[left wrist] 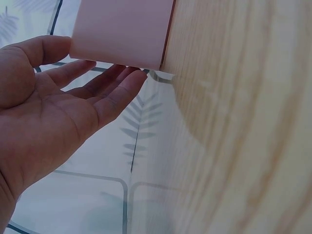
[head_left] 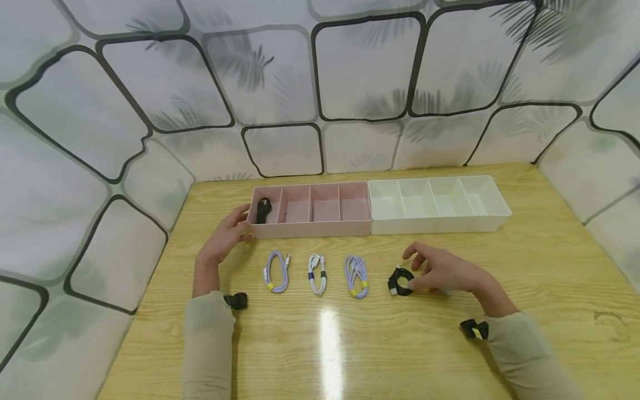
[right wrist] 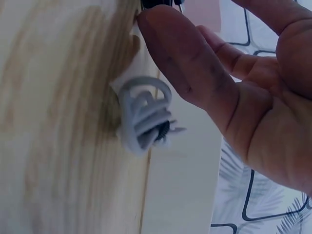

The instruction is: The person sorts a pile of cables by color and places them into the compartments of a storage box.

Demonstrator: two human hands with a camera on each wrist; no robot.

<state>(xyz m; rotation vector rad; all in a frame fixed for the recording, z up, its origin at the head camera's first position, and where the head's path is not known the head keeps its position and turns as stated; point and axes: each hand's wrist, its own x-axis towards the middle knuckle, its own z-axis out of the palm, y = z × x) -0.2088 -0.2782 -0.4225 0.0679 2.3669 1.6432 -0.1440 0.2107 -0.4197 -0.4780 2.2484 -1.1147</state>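
Note:
My left hand (head_left: 225, 236) touches the left end of the pink divided box (head_left: 310, 230); in the left wrist view its fingertips rest against the end wall. A coiled black cable (head_left: 263, 210) lies in that box's leftmost compartment. My right hand (head_left: 447, 270) hovers low over the table, fingers apart and loosely bent. Its thumb reaches the edge of another coiled black cable (head_left: 393, 284); whether they touch, I cannot tell. Beneath this hand lies a coiled white cable (right wrist: 139, 119), mostly hidden in the head view.
A white divided box (head_left: 435, 225) adjoins the pink one at its right. Along the table (head_left: 280, 350) lie a purple cable (head_left: 284, 271), a white cable (head_left: 323, 283) and another purple cable (head_left: 348, 272). A patterned covering (head_left: 280, 150) stands behind and at both sides.

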